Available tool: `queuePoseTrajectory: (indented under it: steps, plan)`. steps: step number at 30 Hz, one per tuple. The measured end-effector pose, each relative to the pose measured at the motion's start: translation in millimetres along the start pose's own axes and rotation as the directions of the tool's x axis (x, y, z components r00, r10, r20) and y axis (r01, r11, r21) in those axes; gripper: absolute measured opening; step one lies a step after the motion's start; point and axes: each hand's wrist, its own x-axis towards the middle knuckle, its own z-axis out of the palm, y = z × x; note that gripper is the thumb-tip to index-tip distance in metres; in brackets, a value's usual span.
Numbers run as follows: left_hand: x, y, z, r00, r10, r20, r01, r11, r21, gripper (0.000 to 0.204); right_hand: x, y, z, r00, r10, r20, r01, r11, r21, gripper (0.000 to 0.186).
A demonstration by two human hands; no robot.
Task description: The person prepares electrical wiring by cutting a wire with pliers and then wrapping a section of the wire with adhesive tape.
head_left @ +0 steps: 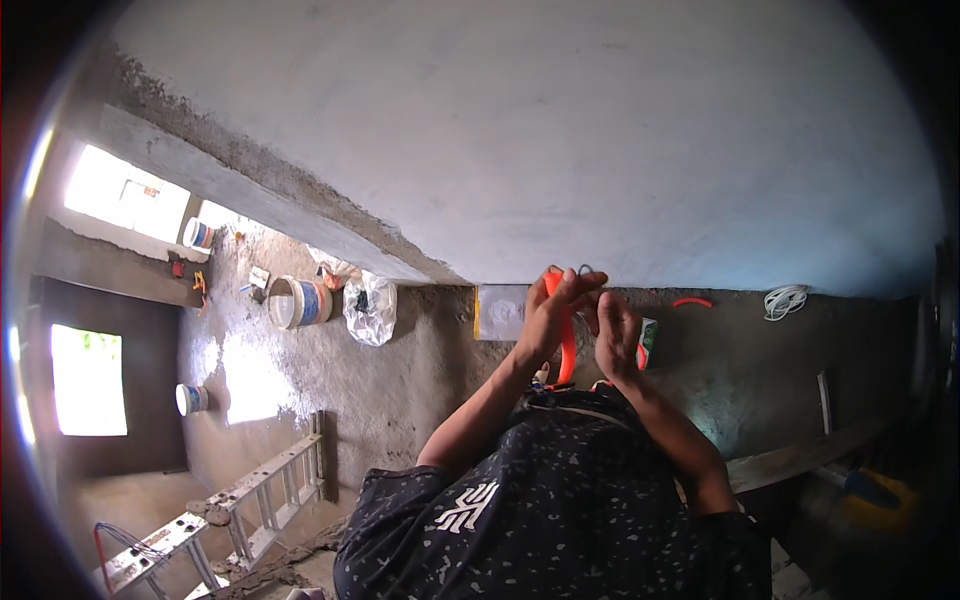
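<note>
In the middle of the head view, my left hand (545,320) is closed round an orange flexible pipe (565,360), which hangs down in front of my dark speckled shirt. A small loop of thin grey wire (587,268) pokes up at the fingertips of that hand. My right hand (617,335) is just to the right, its fingers curled together close to my left fingers; whatever they may hold is hidden. Both hands are in front of the plastered wall (600,150).
A white bucket (300,302), a plastic bag (368,318) and a flat panel (500,310) lie at left and centre on the rough floor. A red pipe piece (692,302) and white cable coil (785,300) are rightward. An aluminium ladder (270,482) stands lower left; a plank (790,455) lies right.
</note>
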Motion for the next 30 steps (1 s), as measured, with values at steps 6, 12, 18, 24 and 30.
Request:
queuePoseTrajectory:
  steps: [6, 12, 18, 24, 30]
  plan:
    - [19.0, 4.0, -31.3, 0.999, 0.032, -0.004, -0.032, 0.999, 0.037, 0.038, 14.7, -19.5, -4.9, 1.0, 0.003, 0.003, -0.002, 0.97, -0.244, 0.027]
    - [30.5, 24.4, -33.5, 0.991, -0.025, 0.134, -0.025, 0.932, 0.361, 0.043, 38.1, -18.2, -7.0, 0.986, -0.135, 0.097, 0.165, 0.871, -0.463, 0.019]
    - [50.9, 17.9, -40.8, 0.962, 0.113, 0.25, -0.193, 0.926, 0.324, 0.03, 57.2, -11.8, 6.3, 0.996, 0.054, 0.067, -0.044, 0.988, -0.15, 0.013]
    - [40.4, 22.2, -33.0, 0.976, 0.08, 0.203, -0.112, 0.982, 0.153, 0.028, 62.5, -7.8, -2.2, 0.905, -0.403, 0.134, 0.39, 0.666, -0.636, 0.02]
    - [46.2, 17.7, -45.4, 0.956, 0.189, 0.225, -0.27, 0.868, 0.417, 0.032, 63.9, -58.5, -1.8, 0.985, -0.122, 0.122, 0.17, 0.807, -0.565, 0.032]
